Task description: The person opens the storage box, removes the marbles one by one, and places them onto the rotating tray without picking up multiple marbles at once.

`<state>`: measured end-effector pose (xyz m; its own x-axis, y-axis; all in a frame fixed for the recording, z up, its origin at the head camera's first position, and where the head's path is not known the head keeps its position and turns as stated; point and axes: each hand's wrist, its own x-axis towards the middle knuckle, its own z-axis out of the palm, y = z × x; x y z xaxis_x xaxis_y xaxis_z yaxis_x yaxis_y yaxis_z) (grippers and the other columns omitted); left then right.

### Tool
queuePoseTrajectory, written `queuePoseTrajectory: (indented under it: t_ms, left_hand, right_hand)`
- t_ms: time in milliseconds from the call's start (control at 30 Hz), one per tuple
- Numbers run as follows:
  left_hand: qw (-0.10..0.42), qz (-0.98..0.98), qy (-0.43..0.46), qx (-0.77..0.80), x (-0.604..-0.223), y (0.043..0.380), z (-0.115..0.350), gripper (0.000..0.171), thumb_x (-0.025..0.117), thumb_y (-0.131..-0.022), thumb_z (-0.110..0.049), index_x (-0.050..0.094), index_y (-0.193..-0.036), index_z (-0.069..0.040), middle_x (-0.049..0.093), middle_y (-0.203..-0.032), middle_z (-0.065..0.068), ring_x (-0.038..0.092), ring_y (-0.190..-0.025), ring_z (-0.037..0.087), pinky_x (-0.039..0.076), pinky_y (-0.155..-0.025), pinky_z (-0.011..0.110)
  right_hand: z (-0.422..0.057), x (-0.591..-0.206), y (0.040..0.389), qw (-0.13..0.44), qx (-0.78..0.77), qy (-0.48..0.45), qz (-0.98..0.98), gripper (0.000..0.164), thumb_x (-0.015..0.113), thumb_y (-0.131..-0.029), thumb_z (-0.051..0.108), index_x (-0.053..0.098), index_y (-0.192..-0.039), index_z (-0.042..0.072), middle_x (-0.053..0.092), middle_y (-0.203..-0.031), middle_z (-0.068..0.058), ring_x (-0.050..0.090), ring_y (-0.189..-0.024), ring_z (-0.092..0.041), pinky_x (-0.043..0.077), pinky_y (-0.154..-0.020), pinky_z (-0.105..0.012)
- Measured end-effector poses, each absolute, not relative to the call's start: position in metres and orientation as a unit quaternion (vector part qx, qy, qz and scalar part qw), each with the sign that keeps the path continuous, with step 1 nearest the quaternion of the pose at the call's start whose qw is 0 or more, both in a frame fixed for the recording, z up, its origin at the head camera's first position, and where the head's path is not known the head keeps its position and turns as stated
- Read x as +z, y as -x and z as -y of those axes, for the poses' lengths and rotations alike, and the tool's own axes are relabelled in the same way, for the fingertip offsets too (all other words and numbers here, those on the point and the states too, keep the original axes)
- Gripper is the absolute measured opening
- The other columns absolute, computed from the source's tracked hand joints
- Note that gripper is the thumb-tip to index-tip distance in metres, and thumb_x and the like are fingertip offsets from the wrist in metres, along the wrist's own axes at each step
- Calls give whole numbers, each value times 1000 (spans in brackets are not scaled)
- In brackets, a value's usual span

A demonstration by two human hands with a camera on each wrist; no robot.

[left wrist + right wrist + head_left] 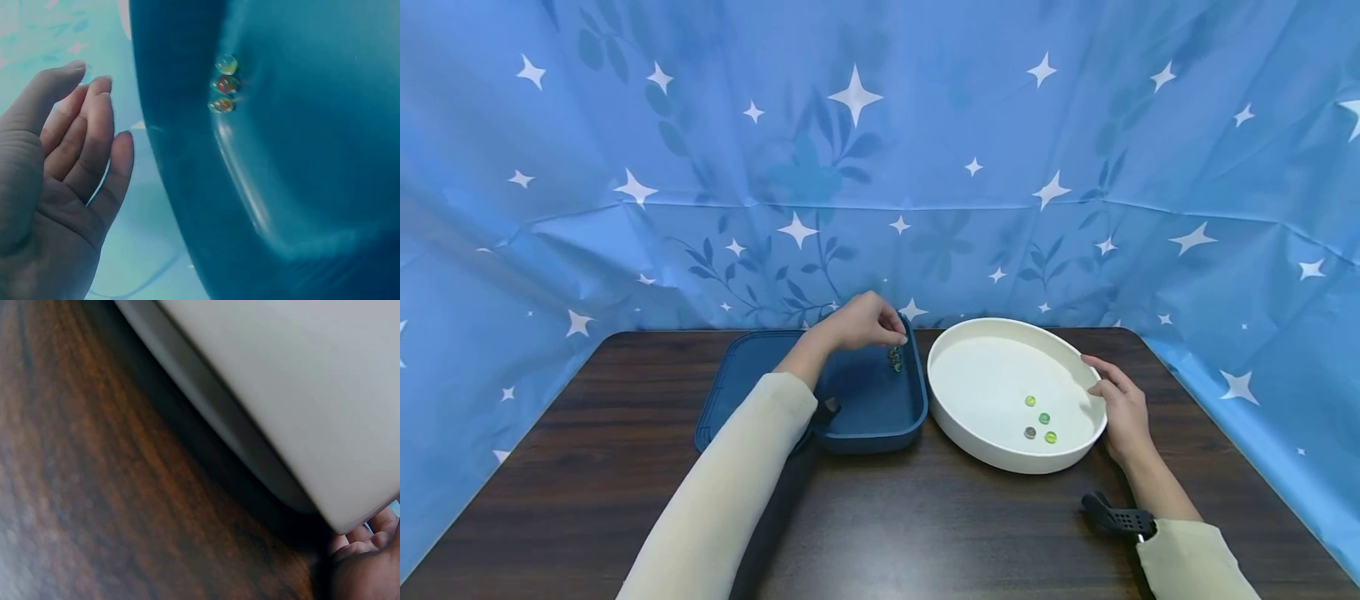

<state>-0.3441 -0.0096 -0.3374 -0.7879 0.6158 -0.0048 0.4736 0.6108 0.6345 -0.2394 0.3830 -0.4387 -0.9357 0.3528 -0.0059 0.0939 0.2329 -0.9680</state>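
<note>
My left hand (871,323) is over the far right part of a blue tray (868,437), its thumb and fingertips brought near one another. In the left wrist view, a gap shows between thumb and fingers beside the tray's wall. Below the fingertips, a few glass marbles (895,360) with coloured swirls lie in the tray in a row against its side. My right hand (1126,410) grips the right rim of a round white tray (977,354), thumb at the inner side. Several green, yellow and dark marbles (1044,418) lie inside it toward the near right.
Both trays stand side by side on a dark wood table (880,517). The blue tray's other section (752,367) is partly behind my left arm. A blue curtain (925,150) with stars hangs right behind the table. A black wrist mount (1116,515) sticks out from my right wrist.
</note>
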Motion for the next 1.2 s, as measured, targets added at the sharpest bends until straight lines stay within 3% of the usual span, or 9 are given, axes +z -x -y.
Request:
queuePoseTrajectory:
  t_ms: [200, 600, 867, 1200]
  left_hand:
    - [90, -881, -316, 340, -332, 333, -3, 13, 73, -94, -21, 78, -100, -11, 77, -96, 4, 71, -89, 14, 58, -78, 28]
    - [44, -874, -231, 424, -337, 294, -56, 16, 74, -93, -21, 79, -104, -10, 77, -96, 3, 69, -83, 11, 56, -69, 22]
    - [43, -875, -236, 420, -358, 280, -95, 14, 74, -93, -26, 79, -101, -15, 76, -92, -4, 65, -79, 5, 51, -65, 19]
    - [65, -870, -205, 443, -375, 275, -131, 10, 77, -91, -20, 79, -97, -12, 75, -87, -2, 64, -68, 2, 48, -59, 18]
  right_hand:
    - [-388, -441, 238, 111, 605, 146, 775, 55, 37, -97, 6, 50, -150, 14, 36, -163, -8, 44, -138, -15, 44, -82, -3]
    - [-387, -439, 238, 109, 600, 144, 779, 56, 36, -97, 7, 48, -151, 13, 32, -165, -12, 42, -142, -21, 44, -82, -2]
    - [-386, -441, 237, 113, 611, 143, 770, 56, 37, -96, 5, 50, -150, 14, 35, -164, -9, 44, -139, -16, 44, -83, -3]
    - [-381, -439, 239, 111, 609, 155, 770, 57, 37, -96, 5, 49, -150, 14, 33, -165, -11, 47, -132, -13, 46, -81, -4]
